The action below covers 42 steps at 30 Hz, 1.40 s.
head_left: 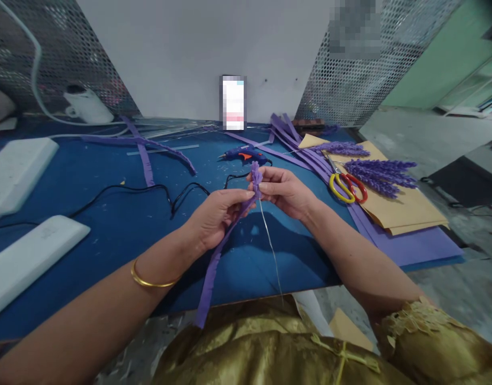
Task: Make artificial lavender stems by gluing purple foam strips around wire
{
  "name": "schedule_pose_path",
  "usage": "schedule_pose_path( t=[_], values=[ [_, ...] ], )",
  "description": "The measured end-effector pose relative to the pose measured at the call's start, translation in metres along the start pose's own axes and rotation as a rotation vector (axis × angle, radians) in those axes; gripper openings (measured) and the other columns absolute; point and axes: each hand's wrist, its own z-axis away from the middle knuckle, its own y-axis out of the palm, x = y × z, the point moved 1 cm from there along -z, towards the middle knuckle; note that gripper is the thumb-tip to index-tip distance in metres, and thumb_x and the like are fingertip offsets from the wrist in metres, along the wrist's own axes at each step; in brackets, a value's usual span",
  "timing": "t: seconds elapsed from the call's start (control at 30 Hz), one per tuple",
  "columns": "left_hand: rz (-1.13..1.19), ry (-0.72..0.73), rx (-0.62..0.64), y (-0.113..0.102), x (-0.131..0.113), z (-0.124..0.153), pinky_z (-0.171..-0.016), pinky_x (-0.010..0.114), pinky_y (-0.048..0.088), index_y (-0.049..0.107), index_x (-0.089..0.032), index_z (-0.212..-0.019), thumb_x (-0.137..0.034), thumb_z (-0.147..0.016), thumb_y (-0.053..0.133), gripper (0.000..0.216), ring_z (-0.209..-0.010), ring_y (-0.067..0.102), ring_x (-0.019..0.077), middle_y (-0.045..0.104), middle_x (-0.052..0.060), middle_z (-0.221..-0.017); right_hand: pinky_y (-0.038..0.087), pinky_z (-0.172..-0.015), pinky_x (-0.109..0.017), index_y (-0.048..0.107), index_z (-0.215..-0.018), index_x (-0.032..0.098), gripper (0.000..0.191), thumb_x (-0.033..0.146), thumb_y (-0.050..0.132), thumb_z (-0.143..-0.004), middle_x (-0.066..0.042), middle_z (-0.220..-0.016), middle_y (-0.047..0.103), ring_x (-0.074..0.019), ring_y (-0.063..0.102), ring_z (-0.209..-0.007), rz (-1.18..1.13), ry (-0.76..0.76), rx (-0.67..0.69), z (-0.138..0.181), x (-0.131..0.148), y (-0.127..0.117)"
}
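Observation:
Between my two hands is a small purple paper flower head (255, 174) on a thin wire stem (272, 243) that hangs down toward the table edge. My left hand (224, 214) pinches a fringed purple paper strip (213, 267) close to the flower; the strip's long tail drops past the table edge. With thumb and fingers, my right hand (286, 190) grips the flower head where the strip wraps the wire. A blue glue gun (246, 154) lies just beyond my hands, nozzle pointing left.
Scissors (345, 187) with yellow and red handles lie right, beside finished lavender stems (382, 174) on tan paper (410, 211). Purple strips (302, 147) and wires (169, 128) lie behind. A black cord (121, 187) crosses left, near white power strips (41, 235). A phone (233, 104) leans upright at the back.

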Motion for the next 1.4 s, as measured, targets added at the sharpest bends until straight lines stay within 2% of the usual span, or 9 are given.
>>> schedule_pose_path(
  t=[0.13, 0.23, 0.37, 0.53, 0.67, 0.9, 1.17, 1.27, 1.4],
  values=[
    [-0.012, -0.018, -0.028, 0.0, -0.002, -0.001, -0.052, 0.021, 0.04, 0.072, -0.013, -0.065, -0.027, -0.061, 0.075, 0.014, -0.056, 0.053, 0.0106, 0.063, 0.003, -0.061, 0.051, -0.067, -0.022, 0.072, -0.089, 0.017, 0.024, 0.028, 0.082, -0.07, -0.001, -0.081, 0.072, -0.0105, 0.064, -0.071, -0.01, 0.012, 0.006, 0.001, 0.002, -0.001],
    [-0.068, -0.011, -0.026, 0.0, -0.002, -0.002, -0.048, 0.021, 0.036, 0.072, -0.013, -0.062, -0.025, -0.061, 0.075, 0.012, -0.051, 0.048, 0.0089, 0.061, 0.002, -0.057, 0.049, -0.064, -0.021, 0.071, -0.088, 0.017, 0.022, 0.03, 0.08, -0.073, -0.001, -0.081, 0.07, -0.0098, 0.062, -0.068, 0.018, 0.004, 0.011, 0.001, 0.002, -0.003],
    [-0.151, 0.071, -0.012, 0.0, 0.0, -0.002, -0.045, 0.021, 0.03, 0.071, -0.015, -0.058, -0.029, -0.06, 0.079, 0.016, -0.048, 0.045, 0.0083, 0.06, 0.001, -0.056, 0.045, -0.06, -0.021, 0.067, -0.082, 0.017, 0.021, 0.029, 0.08, -0.071, 0.001, -0.076, 0.066, -0.0091, 0.058, -0.065, 0.05, -0.014, -0.013, 0.001, 0.002, -0.002],
    [-0.213, 0.15, -0.05, 0.002, 0.005, -0.001, -0.047, 0.021, 0.031, 0.076, -0.016, -0.064, -0.033, -0.062, 0.08, 0.018, -0.049, 0.045, 0.0077, 0.063, 0.001, -0.059, 0.037, -0.055, -0.02, 0.06, -0.071, 0.017, 0.023, 0.026, 0.081, -0.068, 0.005, -0.065, 0.056, -0.0063, 0.045, -0.056, 0.122, -0.048, -0.051, 0.001, 0.003, 0.002],
    [-0.23, 0.189, -0.088, 0.004, 0.008, 0.0, -0.047, 0.022, 0.031, 0.077, -0.017, -0.066, -0.033, -0.064, 0.079, 0.016, -0.046, 0.04, 0.0071, 0.061, -0.001, -0.055, 0.037, -0.056, -0.022, 0.059, -0.071, 0.017, 0.026, 0.029, 0.082, -0.068, 0.005, -0.064, 0.055, -0.007, 0.044, -0.056, 0.181, -0.108, -0.073, 0.0, 0.003, 0.003],
    [-0.256, 0.269, -0.125, 0.003, 0.007, 0.001, -0.059, 0.025, 0.04, 0.077, -0.017, -0.065, -0.031, -0.061, 0.081, 0.015, -0.06, 0.055, 0.0129, 0.068, 0.002, -0.064, 0.035, -0.057, -0.023, 0.059, -0.072, 0.017, 0.027, 0.03, 0.082, -0.069, 0.006, -0.064, 0.056, -0.0072, 0.045, -0.057, 0.165, -0.113, -0.069, -0.001, 0.0, 0.004],
    [-0.548, 0.395, -0.291, 0.004, 0.006, 0.004, -0.058, 0.025, 0.035, 0.073, -0.017, -0.059, -0.029, -0.066, 0.074, 0.014, -0.057, 0.048, 0.011, 0.063, -0.001, -0.057, 0.036, -0.059, -0.024, 0.058, -0.07, 0.017, 0.028, 0.031, 0.082, -0.068, 0.006, -0.063, 0.055, -0.0081, 0.046, -0.059, 0.157, -0.091, -0.098, -0.001, -0.01, 0.012],
    [-0.527, 0.383, -0.315, 0.003, 0.006, 0.004, -0.055, 0.024, 0.034, 0.072, -0.017, -0.057, -0.027, -0.066, 0.073, 0.014, -0.055, 0.046, 0.0103, 0.061, -0.002, -0.055, 0.038, -0.06, -0.024, 0.061, -0.074, 0.017, 0.026, 0.034, 0.081, -0.069, 0.005, -0.066, 0.057, -0.0084, 0.048, -0.062, 0.19, -0.09, -0.116, -0.002, -0.011, 0.012],
    [-0.363, 0.42, -0.383, -0.004, 0.001, 0.0, -0.054, 0.023, 0.036, 0.074, -0.018, -0.061, -0.032, -0.065, 0.077, 0.016, -0.056, 0.047, 0.0105, 0.062, -0.003, -0.057, 0.043, -0.06, -0.022, 0.066, -0.089, 0.017, 0.028, 0.043, 0.073, -0.079, 0.0, -0.081, 0.068, -0.0093, 0.059, -0.067, 0.28, -0.044, -0.206, 0.0, -0.005, 0.011]
  ],
)
